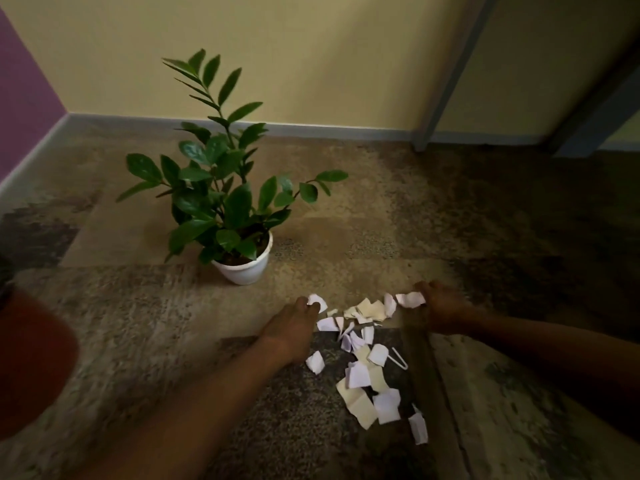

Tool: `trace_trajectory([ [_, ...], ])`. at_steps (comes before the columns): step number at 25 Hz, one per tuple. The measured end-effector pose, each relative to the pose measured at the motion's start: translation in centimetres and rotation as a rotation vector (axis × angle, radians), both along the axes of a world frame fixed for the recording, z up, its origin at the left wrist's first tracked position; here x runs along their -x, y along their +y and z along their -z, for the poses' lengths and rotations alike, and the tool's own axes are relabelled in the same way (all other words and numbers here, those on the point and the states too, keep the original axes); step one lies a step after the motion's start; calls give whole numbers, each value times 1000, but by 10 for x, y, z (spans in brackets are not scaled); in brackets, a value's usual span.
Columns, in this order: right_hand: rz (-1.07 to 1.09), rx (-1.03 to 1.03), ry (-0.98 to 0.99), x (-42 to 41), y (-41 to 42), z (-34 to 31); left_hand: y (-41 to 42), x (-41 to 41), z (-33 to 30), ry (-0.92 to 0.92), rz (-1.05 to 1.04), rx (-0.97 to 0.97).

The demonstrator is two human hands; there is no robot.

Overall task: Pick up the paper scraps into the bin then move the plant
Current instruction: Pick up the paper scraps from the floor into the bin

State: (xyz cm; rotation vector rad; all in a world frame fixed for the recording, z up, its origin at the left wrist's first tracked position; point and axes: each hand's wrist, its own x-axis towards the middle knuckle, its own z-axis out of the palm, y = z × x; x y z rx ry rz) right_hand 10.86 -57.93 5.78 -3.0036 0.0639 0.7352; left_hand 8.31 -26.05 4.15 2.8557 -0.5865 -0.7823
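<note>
While hands [294, 322] flank them, paper scraps [362, 368] lie between.

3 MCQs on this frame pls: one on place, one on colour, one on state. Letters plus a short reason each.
1. Where does the plant stand relative to the paper scraps?
A. Beyond them, nearer the wall
B. On top of them
C. Nearer the camera than them

2. What colour is the plant's pot?
A. Black
B. White
C. Blue

3. What is the left hand doing?
A. Gripping the pot's rim
B. Resting flat on the wall
C. Its fingers touch a scrap at the pile's far edge

Answers:
1 A: the pot sits on the carpet past the scraps, towards the wall.
2 B: the pot is plainly white.
3 C: the fingers meet a white scrap, well clear of the pot; the right hand holds another scrap.
</note>
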Motion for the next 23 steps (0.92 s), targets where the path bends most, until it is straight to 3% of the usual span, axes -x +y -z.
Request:
trace_trajectory([
  [7,95,-79,5,-19,-55,25,-9,-11,34,-72,14,-144],
  [14,192,-72,-28,-30,-43,40,-14,-34,38,-77,-13,-144],
  [18,122,-146,-18,-29,9,42,-17,-43,36,-60,93,-208],
  [23,-205,-178,14,-22,76,47,-23,-36,33,12,125,-96],
])
